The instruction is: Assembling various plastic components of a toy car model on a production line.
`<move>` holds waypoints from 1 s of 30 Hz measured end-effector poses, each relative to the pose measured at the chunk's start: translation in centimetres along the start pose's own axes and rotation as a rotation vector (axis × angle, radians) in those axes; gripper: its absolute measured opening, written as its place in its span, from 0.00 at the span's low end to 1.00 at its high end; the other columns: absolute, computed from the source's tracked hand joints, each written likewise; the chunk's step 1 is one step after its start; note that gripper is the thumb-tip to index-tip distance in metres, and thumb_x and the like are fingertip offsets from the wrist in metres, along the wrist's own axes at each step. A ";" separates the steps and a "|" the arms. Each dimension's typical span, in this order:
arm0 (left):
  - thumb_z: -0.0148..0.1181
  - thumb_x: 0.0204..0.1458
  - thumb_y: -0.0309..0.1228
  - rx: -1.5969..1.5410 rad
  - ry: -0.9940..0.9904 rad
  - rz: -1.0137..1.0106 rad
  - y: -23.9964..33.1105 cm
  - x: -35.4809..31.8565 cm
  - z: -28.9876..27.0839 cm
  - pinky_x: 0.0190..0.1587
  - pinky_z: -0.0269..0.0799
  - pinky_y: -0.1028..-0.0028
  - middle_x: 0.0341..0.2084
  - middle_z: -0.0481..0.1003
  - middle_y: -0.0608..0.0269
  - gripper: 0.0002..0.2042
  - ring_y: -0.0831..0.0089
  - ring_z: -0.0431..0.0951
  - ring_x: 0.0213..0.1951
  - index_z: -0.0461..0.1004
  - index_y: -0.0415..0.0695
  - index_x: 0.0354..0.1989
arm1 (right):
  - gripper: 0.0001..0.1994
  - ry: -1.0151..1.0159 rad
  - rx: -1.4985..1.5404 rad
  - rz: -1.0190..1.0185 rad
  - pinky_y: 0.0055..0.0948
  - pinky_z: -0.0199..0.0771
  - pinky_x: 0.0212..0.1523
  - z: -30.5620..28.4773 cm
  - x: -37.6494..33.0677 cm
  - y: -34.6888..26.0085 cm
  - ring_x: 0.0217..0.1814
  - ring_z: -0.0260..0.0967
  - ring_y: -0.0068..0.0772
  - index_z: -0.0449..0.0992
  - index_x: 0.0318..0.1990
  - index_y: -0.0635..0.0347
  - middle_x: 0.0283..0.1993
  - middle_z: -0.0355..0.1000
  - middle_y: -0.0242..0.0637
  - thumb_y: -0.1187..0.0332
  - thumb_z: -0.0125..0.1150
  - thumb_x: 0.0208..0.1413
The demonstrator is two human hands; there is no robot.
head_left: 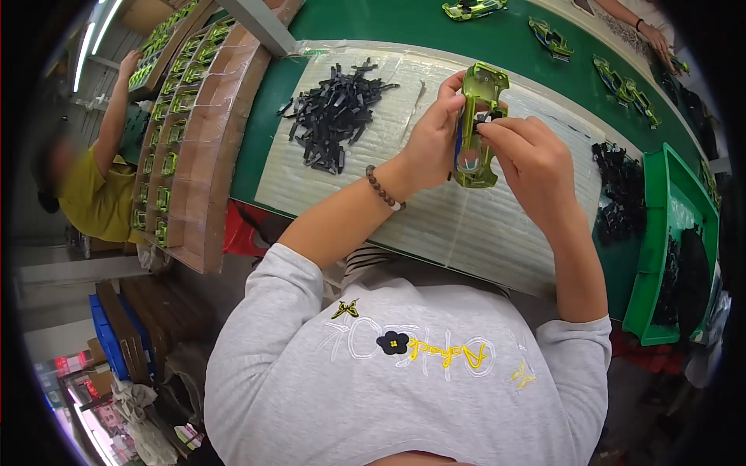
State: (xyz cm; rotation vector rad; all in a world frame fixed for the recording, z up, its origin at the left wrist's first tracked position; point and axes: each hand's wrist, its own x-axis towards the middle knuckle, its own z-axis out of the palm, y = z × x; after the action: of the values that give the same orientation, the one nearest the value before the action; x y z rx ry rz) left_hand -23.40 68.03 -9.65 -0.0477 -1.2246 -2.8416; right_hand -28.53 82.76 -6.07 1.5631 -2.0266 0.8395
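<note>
Two hands meet over one lime-green toy car shell (478, 124), which we see held above the pale foam mat (466, 225). Its long axis runs from twelve o'clock to six o'clock, tilted a little, with its hollow underside turned up toward us. Which end is the nose we cannot tell.

Our left hand (431, 140) grasps the shell along its nine o'clock edge, fingers curled over the upper rim. Our right hand (532, 159) comes in from three o'clock, and its fingertips pinch a small black part (488, 118) against the shell's inside.

At ten o'clock of the shell, well apart, a heap of black plastic pieces (336, 113) lies on the mat. At three o'clock a second pile of black parts (622, 198) sits beside a green bin (660, 256). More green shells (622, 85) lie on the green table (404, 23) toward one o'clock. Cardboard trays of shells (183, 132) stand at nine o'clock, where another person's arm (116, 109) reaches up to them.

Both our forearms rise from the lower edge, elbows bent, and a bead bracelet (383, 189) circles the left wrist. Nothing lies between our hands and the shell.
</note>
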 end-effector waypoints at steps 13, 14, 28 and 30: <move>0.40 0.58 0.37 0.046 0.044 0.093 0.3 -1.1 1.1 0.40 0.70 0.77 0.41 0.71 0.60 0.16 0.77 0.72 0.40 0.58 0.44 0.52 | 0.16 0.225 -0.325 -0.025 0.24 0.62 0.22 3.2 -0.3 -1.3 0.24 0.62 0.26 0.76 0.34 0.61 0.34 0.74 0.31 0.74 0.58 0.30; 0.41 0.56 0.31 0.048 0.087 0.106 0.3 -1.1 1.0 0.42 0.69 0.76 0.39 0.71 0.60 0.14 0.77 0.72 0.40 0.60 0.41 0.49 | 0.15 0.197 -0.336 -0.029 0.24 0.60 0.21 3.3 -0.3 -1.4 0.24 0.62 0.25 0.76 0.33 0.60 0.34 0.74 0.31 0.74 0.58 0.30; 0.53 0.49 0.22 0.519 0.221 0.246 -0.2 -0.5 -0.2 0.33 0.69 0.82 0.31 0.75 0.63 0.11 0.83 0.73 0.31 0.69 0.32 0.42 | 0.15 0.343 0.020 0.252 0.26 0.62 0.28 3.7 -1.4 -0.8 0.31 0.62 0.28 0.68 0.38 0.60 0.32 0.66 0.33 0.75 0.65 0.40; 0.52 0.49 0.22 0.478 0.225 0.269 -0.1 -0.6 -0.2 0.32 0.69 0.82 0.31 0.75 0.63 0.12 0.83 0.73 0.32 0.69 0.31 0.42 | 0.19 0.356 0.193 0.377 0.26 0.65 0.33 3.8 -1.2 -0.8 0.37 0.64 0.28 0.67 0.44 0.62 0.39 0.67 0.36 0.75 0.65 0.42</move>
State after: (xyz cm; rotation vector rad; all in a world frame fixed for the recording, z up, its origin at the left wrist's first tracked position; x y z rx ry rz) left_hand -22.83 67.94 -9.87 0.1119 -1.6560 -2.2001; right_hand -27.40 80.80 -9.44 1.0318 -2.0417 1.3820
